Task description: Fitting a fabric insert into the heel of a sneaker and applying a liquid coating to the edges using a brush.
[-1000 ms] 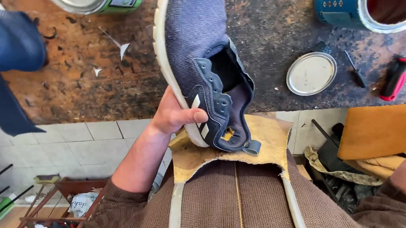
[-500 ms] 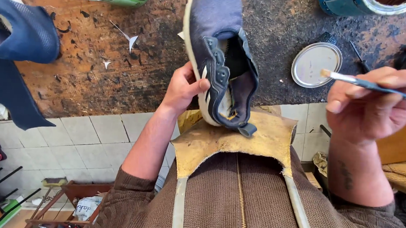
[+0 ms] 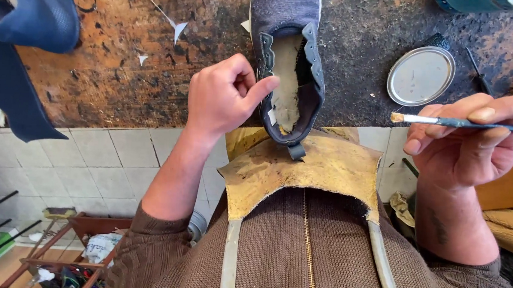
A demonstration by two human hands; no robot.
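Grey-blue knit shoe (image 3: 289,20) with pale insole, beside it a silver round lid (image 3: 421,75); brown-and-black stained surface (image 3: 124,62); mustard-yellow stained apron (image 3: 302,174); brown ribbed sweater (image 3: 303,255).

A grey-blue fabric shoe with a white sole (image 3: 287,50) lies at the near edge of the worn brown workbench (image 3: 118,62), heel toward the person, its opening facing up and showing a pale insole. A thin dark-handled glue brush (image 3: 450,122) is held level, bristles pointing at the shoe.
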